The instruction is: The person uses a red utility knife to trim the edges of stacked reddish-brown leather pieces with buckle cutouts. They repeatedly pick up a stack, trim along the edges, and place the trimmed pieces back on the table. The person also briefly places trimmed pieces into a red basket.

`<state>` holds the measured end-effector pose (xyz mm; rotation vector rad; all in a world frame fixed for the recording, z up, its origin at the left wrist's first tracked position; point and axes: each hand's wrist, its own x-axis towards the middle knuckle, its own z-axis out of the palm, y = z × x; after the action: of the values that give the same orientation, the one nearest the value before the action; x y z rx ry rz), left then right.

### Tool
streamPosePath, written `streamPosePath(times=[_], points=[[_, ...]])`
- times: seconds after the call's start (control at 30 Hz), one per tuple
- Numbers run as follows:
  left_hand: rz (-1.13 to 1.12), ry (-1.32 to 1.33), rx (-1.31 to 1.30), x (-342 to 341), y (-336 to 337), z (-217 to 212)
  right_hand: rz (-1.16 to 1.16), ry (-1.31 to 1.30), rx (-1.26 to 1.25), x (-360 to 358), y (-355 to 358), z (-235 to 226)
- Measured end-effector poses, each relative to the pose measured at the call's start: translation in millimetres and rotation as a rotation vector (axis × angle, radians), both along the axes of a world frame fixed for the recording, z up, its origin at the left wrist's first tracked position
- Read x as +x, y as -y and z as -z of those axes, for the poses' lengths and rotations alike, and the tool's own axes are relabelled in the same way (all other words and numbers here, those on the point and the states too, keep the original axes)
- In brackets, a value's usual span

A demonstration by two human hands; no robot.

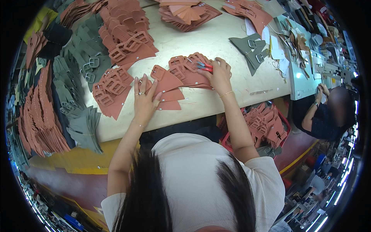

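My left hand (145, 101) lies with its fingers stretched out over reddish-brown strap pieces on the table. Beside its fingertips is a strap piece with a covered buckle (167, 77), overlapping others below it. In my right hand (219, 79) is a pair of small red-and-blue thread snips (205, 67), held in curled fingers. That hand is at the right end of a fanned row of buckled pieces (187, 73). Another fanned group of reddish-brown buckled pieces (112, 91) sits to the left of my left hand.
Green straps (83, 121) and reddish-brown strips (38, 112) are heaped at the left. More stacks (125, 31) stand farther back. Two green buckled pieces (251, 50) lie at the right. Below the table edge, a red crate (285, 120) holds pieces. A co-worker (324, 112) sits by a machine at right.
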<state>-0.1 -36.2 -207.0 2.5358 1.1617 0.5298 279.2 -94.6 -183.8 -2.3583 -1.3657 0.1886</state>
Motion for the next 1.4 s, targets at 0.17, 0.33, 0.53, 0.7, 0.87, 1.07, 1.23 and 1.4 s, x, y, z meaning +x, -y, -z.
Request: streamPosePath(times=[0.17, 0.33, 0.53, 0.7, 0.87, 1.07, 1.23, 1.4], points=[[0.036, 0.016, 0.014, 10.1, -2.0, 0.8, 0.023, -0.213, -0.053, 12.9, 2.8, 1.7], [0.071, 0.044, 0.065, 39.4, -2.3, 3.9, -0.012, -0.187, 0.059, 45.7, 15.0, 12.5], [0.175, 0.025, 0.063, 70.6, 6.8, 6.2, 0.059, -0.008, 0.063, 98.6, 44.2, 13.2], [0.227, -0.024, 0.053, 63.4, 3.7, -2.0, 0.128, 0.021, 0.073, 115.7, 62.4, -19.6], [0.197, -0.081, 0.11, 66.5, 3.4, -25.7, 0.078, -0.754, 0.331, 93.0, 55.8, -77.4], [0.266, 0.898, -1.468, 82.2, 22.0, -73.3, -0.098, -1.165, 0.552, 34.5, 19.3, -124.9], [0.175, 1.482, -1.523, 92.5, 27.5, -110.0, -0.327, -1.164, 0.381, -22.4, 11.8, -123.5], [-0.123, 1.286, -1.325, 59.9, 3.6, -141.3, -0.343, -0.619, 0.342, -27.6, 9.8, -113.6]])
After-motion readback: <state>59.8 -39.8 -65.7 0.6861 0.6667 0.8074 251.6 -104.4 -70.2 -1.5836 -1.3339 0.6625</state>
